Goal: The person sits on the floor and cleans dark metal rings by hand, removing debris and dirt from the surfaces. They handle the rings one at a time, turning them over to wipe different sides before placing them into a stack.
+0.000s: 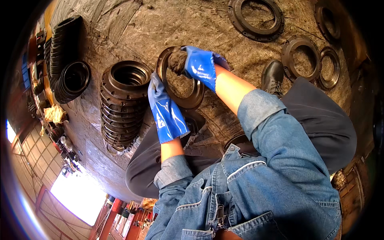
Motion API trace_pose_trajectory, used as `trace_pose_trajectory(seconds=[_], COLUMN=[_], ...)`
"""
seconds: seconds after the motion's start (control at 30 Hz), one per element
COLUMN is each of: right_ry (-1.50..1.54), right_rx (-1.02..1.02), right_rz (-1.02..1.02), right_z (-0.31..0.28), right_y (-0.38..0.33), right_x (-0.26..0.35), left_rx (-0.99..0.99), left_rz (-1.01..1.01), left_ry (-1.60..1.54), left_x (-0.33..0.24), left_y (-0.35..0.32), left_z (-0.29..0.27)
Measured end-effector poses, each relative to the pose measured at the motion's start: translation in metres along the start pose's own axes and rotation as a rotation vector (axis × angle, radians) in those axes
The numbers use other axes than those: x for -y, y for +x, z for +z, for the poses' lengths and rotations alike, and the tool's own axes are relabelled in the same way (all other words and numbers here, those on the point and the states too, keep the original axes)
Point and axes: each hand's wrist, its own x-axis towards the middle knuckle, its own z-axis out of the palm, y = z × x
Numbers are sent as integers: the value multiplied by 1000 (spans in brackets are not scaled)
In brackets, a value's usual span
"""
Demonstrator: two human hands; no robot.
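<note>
Ring of dark metal (188, 98), flat and wide like a flange, sat tilted up between both hands over the grimy floor (160, 24), just in front of the person's knees. The left hand (166, 112), in a glossy blue glove, was closed on the ring's lower left rim, apparently steadying it so the face stayed turned upward. The right hand (200, 66), gloved the same way, was clenched around a dark wad of rag or wool (177, 60) and pressed it against the ring's upper edge; held that way, the pad could bear on the metal while the other hand took the push.

Just beside the ring on the left stood a stack of flanged hubs (122, 104), piled one on another within easy reach. Further left, a row of black ringed parts (66, 60) leaned together along the floor's edge. Beyond the hands, well apart, several loose rings (256, 18) lay flat, spread singly. A black boot (273, 76) was planted near them, and the person crouched low in a denim jacket (256, 188).
</note>
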Motion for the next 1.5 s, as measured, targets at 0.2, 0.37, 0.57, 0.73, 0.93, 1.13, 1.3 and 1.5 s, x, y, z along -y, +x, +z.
trace_pose_trajectory(seconds=[0.2, 0.37, 0.57, 0.73, 0.93, 1.13, 1.3, 1.5], right_ry=[417, 510, -264, -529, -164, -70, 1094, 1664], right_rx=[-304, 476, 531, 505, 238, 268, 454, 380], right_rz=[-942, -76, -333, -324, -272, -131, 117, 289], right_z=[39, 33, 15, -23, -22, 60, 88, 51], right_y=[6, -37, -25, 29, 21, -24, -68, -81], right_x=[-6, 19, -25, 17, -19, -55, -57, -41], left_rx=[602, 252, -134, -103, -125, -114, 11, 131], left_rz=[-166, -62, 81, 133, 208, 188, 231, 248], left_ry=[-745, -495, -13, 47, 94, -3, -41, -290], left_x=[33, 37, 5, 17, 22, 39, 30, 63], left_y=[44, 30, -6, 1, 9, 19, -1, 26], left_z=[-62, -54, -2, -13, -11, -23, -4, -5])
